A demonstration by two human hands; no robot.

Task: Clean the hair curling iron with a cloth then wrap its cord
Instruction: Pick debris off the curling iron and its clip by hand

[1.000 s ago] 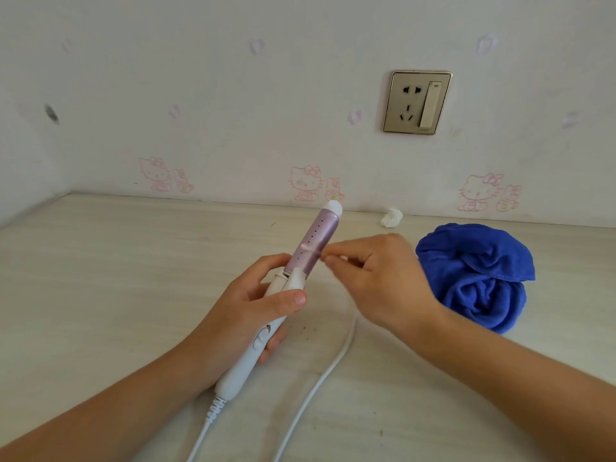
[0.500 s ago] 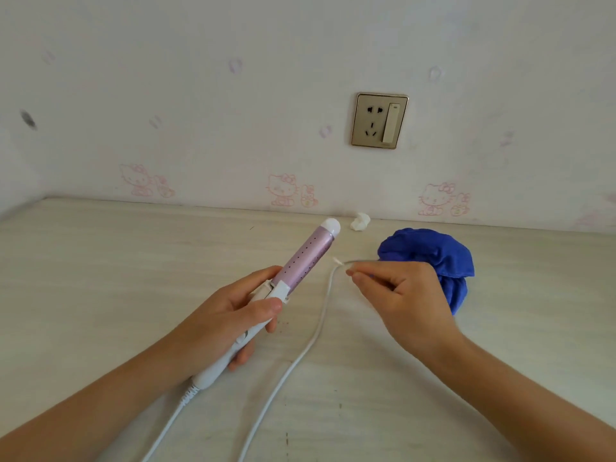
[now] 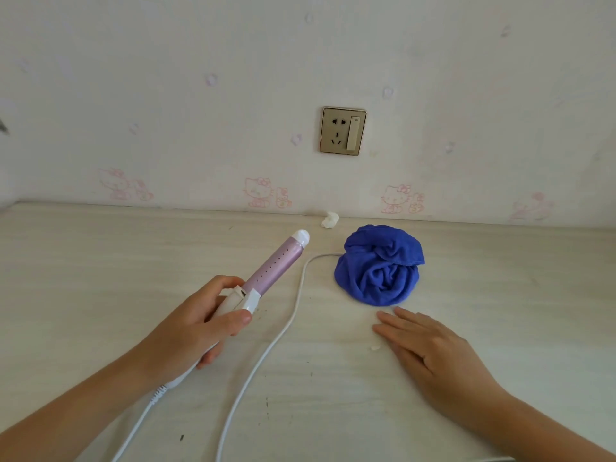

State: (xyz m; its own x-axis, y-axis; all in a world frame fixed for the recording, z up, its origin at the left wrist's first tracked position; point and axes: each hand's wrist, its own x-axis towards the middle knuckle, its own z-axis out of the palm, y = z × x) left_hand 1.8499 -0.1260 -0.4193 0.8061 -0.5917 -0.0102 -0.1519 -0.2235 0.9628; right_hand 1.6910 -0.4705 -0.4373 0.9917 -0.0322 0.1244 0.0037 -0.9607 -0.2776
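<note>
1. The white cord (image 3: 253, 368) trails loose across the wooden table (image 3: 100, 261) to its near edge, so the wrapping is still to do.
2. The left hand (image 3: 196, 325) grips the curling iron (image 3: 270, 275) by its handle, with the barrel angled up and away. The right hand (image 3: 430, 348) lies flat, fingers spread and holding nothing.
3. Just beyond those fingers sits the bunched blue cloth (image 3: 380, 268), which neither hand touches — whether wiping is finished cannot be told.
4. Bare tabletop spreads to both sides — only the wall, with its socket (image 3: 343, 131), closes off the far side.
</note>
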